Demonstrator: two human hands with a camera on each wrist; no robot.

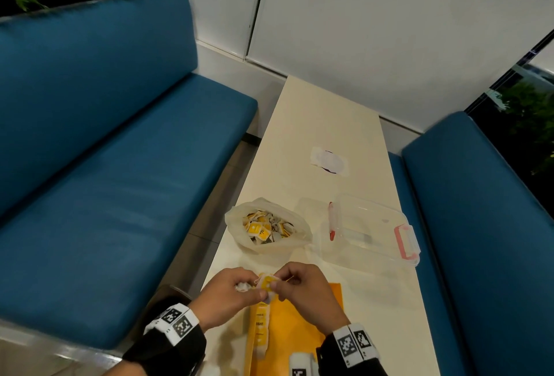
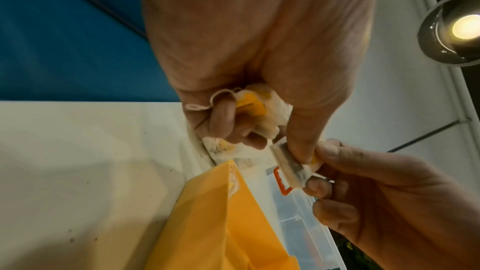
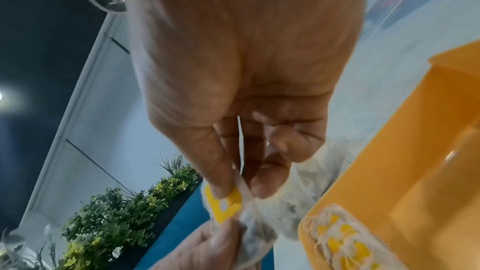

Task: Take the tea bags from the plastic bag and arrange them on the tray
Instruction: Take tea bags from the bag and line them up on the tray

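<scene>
A crumpled plastic bag full of yellow-tagged tea bags lies open on the table. Nearer me sits the orange tray, with a row of tea bags along its left edge. Above the tray's far end both hands hold one tea bag. My left hand pinches its pouch under the thumb and keeps a few more tea bags in its curled fingers. My right hand pinches the yellow tag between thumb and forefinger.
A clear plastic box with pink latches stands right of the bag, a red pen at its left side. A taped white paper patch lies farther up the narrow table. Blue benches flank both sides.
</scene>
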